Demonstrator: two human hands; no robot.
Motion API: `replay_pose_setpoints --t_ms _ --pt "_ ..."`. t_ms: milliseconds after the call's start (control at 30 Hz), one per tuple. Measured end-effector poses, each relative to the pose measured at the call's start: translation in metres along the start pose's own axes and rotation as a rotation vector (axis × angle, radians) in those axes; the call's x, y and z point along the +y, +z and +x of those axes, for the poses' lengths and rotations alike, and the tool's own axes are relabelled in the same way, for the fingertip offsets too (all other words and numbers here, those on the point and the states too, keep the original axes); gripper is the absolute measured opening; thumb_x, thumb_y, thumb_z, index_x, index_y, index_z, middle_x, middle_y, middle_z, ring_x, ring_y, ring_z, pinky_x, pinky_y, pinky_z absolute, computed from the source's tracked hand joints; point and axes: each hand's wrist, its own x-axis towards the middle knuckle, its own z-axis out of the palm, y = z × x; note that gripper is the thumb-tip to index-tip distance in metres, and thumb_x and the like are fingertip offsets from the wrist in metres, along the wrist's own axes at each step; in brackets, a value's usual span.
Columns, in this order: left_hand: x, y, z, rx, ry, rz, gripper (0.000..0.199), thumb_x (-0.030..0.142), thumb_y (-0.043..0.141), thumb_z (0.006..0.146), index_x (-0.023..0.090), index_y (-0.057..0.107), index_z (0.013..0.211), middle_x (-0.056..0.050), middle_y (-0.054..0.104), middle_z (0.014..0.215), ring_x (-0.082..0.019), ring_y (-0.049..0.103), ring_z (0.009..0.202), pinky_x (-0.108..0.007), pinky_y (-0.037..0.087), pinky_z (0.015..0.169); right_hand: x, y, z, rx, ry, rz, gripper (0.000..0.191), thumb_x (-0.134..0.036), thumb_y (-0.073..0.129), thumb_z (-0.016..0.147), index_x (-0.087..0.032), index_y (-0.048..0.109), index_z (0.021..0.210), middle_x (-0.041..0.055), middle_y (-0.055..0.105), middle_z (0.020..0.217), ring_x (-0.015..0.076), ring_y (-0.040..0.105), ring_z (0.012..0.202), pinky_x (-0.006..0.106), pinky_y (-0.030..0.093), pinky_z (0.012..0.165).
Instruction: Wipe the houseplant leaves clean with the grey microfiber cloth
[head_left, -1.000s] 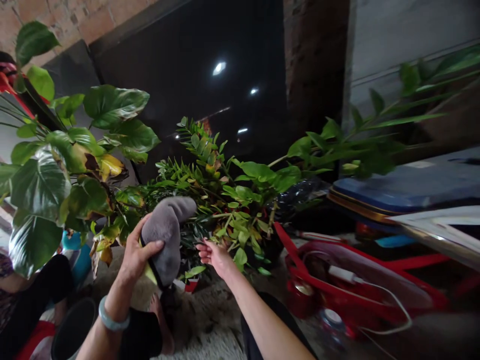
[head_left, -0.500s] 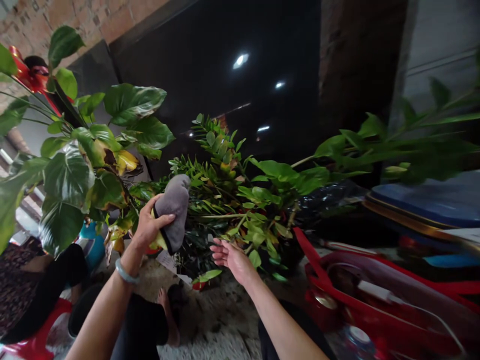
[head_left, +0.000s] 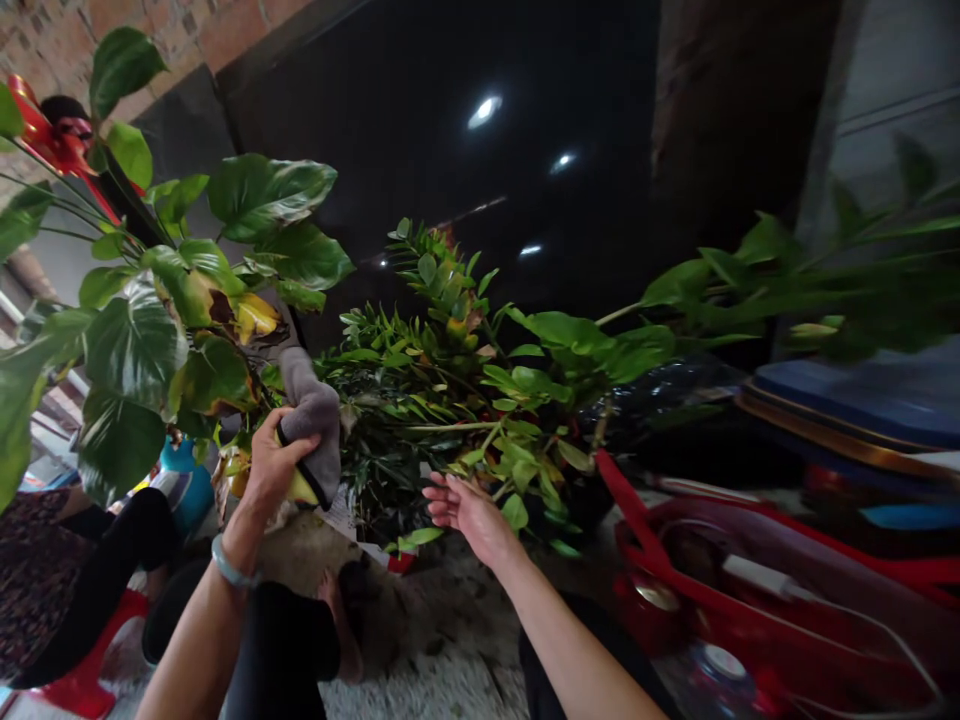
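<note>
Held up in my left hand (head_left: pixel 279 455) is a soft grey cloth (head_left: pixel 313 425) with a black edge and a yellow-green side, bent over at its top. My thumb presses across its front. Beside it on the left hang broad green leaves (head_left: pixel 135 350) of a large plant, some yellowed and brown. My right hand (head_left: pixel 469 512) is in front of the lower potted foliage (head_left: pixel 517 390), palm turned up and fingers loosely extended. Nothing shows in it. Whether its fingers touch the leaves I cannot tell.
A red plastic basket (head_left: pixel 675 560) with a white item and cable stands at right, near blue stacked lids (head_left: pixel 862 410). A seated person (head_left: pixel 82 560) is at far left on a red stool (head_left: pixel 97 660). A dark glossy panel (head_left: pixel 450 120) rises behind the plants.
My left hand has moved left and slightly down with the cloth, which now droops more at its top. My right hand stays nearly where it was.
</note>
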Motion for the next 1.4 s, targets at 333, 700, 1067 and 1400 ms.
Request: replay_pose_setpoints --t_ms 333,700,1067,1400 --pt "-0.038 0.003 -0.066 -0.472 -0.139 0.186 0.026 0.016 0.082 0.047 0.021 0.070 0.069 0.005 0.061 0.065 -0.016 0.054 0.064 -0.026 0.044 0.059 -0.001 -0.006 -0.005 0.006 -0.077 -0.171 0.026 -0.039 0.076 0.076 -0.016 0.077 0.088 0.0069 0.078 0.073 0.0150 0.068 0.053 0.023 0.051 0.045" --pt "-0.065 0.032 -0.069 -0.610 -0.232 0.186 0.037 0.017 0.081 0.049 0.021 0.083 0.085 0.001 0.072 0.068 -0.027 0.065 0.072 -0.038 0.053 0.074 0.000 -0.001 -0.007 0.030 -0.068 -0.199 0.023 -0.036 0.075 0.076 -0.016 0.076 0.087 0.0066 0.078 0.071 0.0142 0.066 0.052 0.022 0.050 0.044" --pt "-0.018 0.038 0.001 -0.179 -0.005 -0.011 0.057 0.027 0.080 0.058 0.017 0.075 0.114 -0.006 0.077 0.101 -0.027 0.069 0.096 -0.040 0.053 0.092 0.001 0.001 -0.001 0.102 -0.045 -0.164 0.019 -0.034 0.068 0.086 -0.016 0.074 0.085 0.0068 0.077 0.069 0.0127 0.066 0.048 0.020 0.050 0.042" --pt "0.014 0.049 0.011 -0.426 0.146 0.023 0.050 0.026 0.084 0.061 0.022 0.078 0.111 -0.005 0.075 0.117 -0.029 0.067 0.110 -0.039 0.049 0.103 -0.002 -0.008 0.000 0.103 -0.029 -0.242 0.020 -0.036 0.072 0.084 -0.017 0.075 0.088 0.0051 0.076 0.068 0.0110 0.065 0.047 0.016 0.046 0.039"
